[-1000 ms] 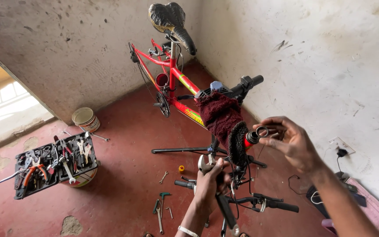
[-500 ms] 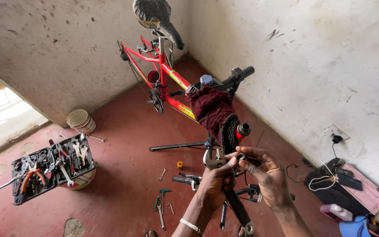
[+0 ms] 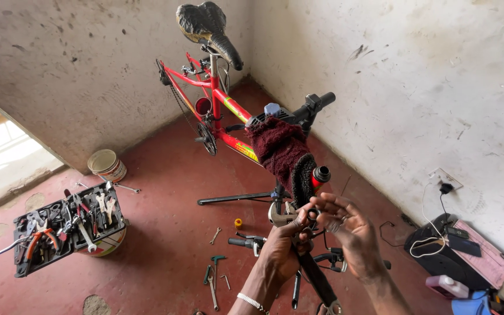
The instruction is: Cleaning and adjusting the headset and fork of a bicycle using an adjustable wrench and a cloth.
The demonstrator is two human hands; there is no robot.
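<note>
Lower centre of the frame: left hand (image 3: 281,251) and right hand (image 3: 348,230), fingers pinched narrow around a small fitting at the front fork (image 3: 313,274) of the red bicycle (image 3: 228,125), apparently mid-fastening, needing steady fingertip turning.

Two bare forearms come up from the bottom edge of the view, and both are uncovered as far down as can be seen, with no sleeve, cuff or glove on either. The left hand (image 3: 281,248) wears nothing on its fingers that shows. Around the left wrist sits a thin, pale beaded bracelet (image 3: 253,302), a single strand of small light beads lying close against the arm. The right hand (image 3: 348,224) carries a narrow silver-coloured metal ring (image 3: 343,219) on one finger; which finger it is cannot be told from here. The right wrist is bare, with no watch or band.
</note>
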